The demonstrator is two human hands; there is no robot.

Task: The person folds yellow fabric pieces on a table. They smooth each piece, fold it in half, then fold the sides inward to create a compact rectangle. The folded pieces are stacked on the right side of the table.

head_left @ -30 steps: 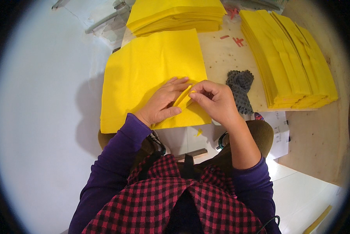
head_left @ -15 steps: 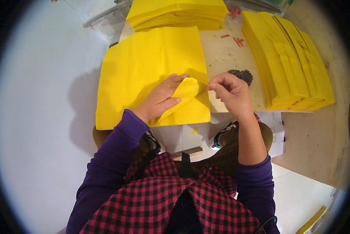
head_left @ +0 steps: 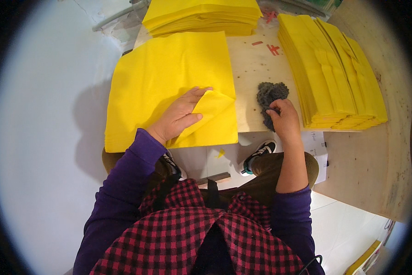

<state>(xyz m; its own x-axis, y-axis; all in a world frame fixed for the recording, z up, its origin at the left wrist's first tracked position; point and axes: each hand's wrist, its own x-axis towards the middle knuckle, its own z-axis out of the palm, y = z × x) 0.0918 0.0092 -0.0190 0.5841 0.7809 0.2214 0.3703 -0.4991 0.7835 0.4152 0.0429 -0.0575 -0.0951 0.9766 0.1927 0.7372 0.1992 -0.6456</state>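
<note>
In front of me lies a stack of yellow felt-like sheets [head_left: 169,59], with a lower right part of the top layer turned up into a flap. My left hand [head_left: 180,114] rests on it, holding that flap between the thumb and the fingers. Some of its fingertips are hidden behind the raised edge. Right of the stack, my right hand [head_left: 286,120] is closed at the edge of a dark grey, crumpled, fluffy clump [head_left: 269,91], with the fingertips pressed into it. The clump lies on the wooden board [head_left: 247,68].
Another yellow stack [head_left: 201,18] stands at the far edge, and more folded yellow stacks [head_left: 329,73] lie at the right. Red marks [head_left: 272,49] show on the board. Below are my shoes [head_left: 258,156], a wooden strip [head_left: 215,178] and a yellow scrap [head_left: 220,152] on the floor.
My right hand has left the flap's edge and moved right and down onto the grey clump, which now stretches nearer to me. My left hand still holds the flap.
</note>
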